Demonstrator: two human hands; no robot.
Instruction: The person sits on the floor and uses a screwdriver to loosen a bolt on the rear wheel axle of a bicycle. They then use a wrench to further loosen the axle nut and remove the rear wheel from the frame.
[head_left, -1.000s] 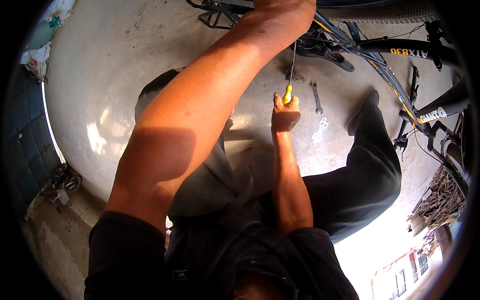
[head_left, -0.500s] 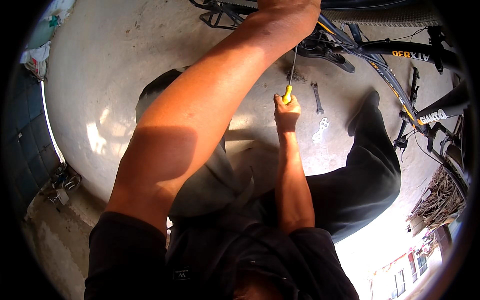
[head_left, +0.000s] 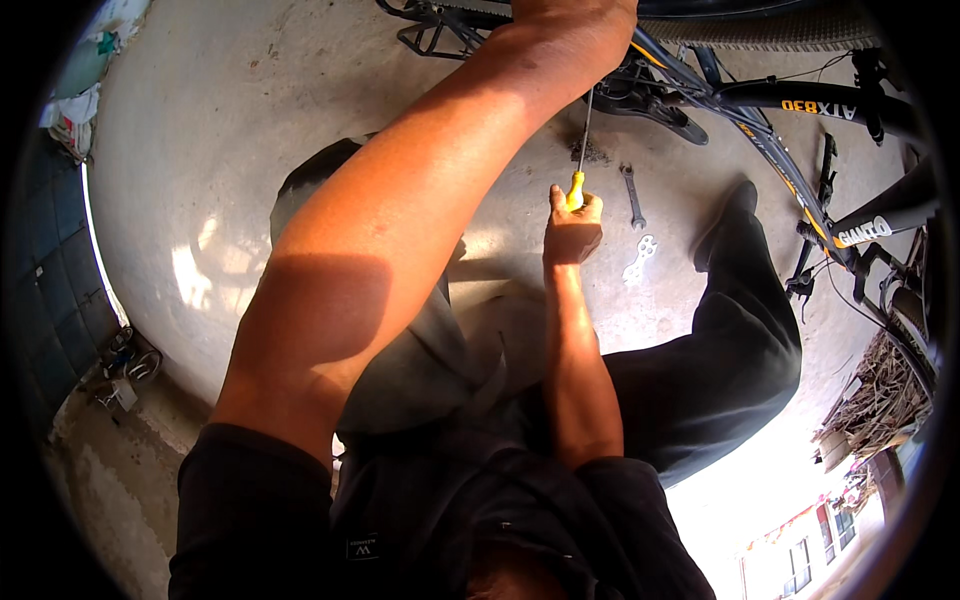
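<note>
My right hand (head_left: 571, 232) is closed around the yellow handle of a screwdriver (head_left: 576, 186). Its thin shaft points up toward the black drivetrain parts of a dark bicycle (head_left: 800, 100) lying across the top of the view. My left arm stretches up across the middle, and my left hand (head_left: 578, 14) rests against the bicycle at the top edge. Its fingers are cut off by the frame. A small spanner (head_left: 632, 197) and a flat multi-hole wrench (head_left: 640, 258) lie on the concrete floor just right of my right hand.
I sit on pale concrete (head_left: 200, 160) with my legs in dark trousers (head_left: 720, 360) spread out. The tyre (head_left: 770, 30) and a pedal (head_left: 665, 115) lie at the top right. A pile of sticks (head_left: 880, 400) is at the right, dark tiles (head_left: 50, 300) at the left.
Nothing has clearly changed; both hands stay where they were, with only a slight shift of the left hand at the top edge.
</note>
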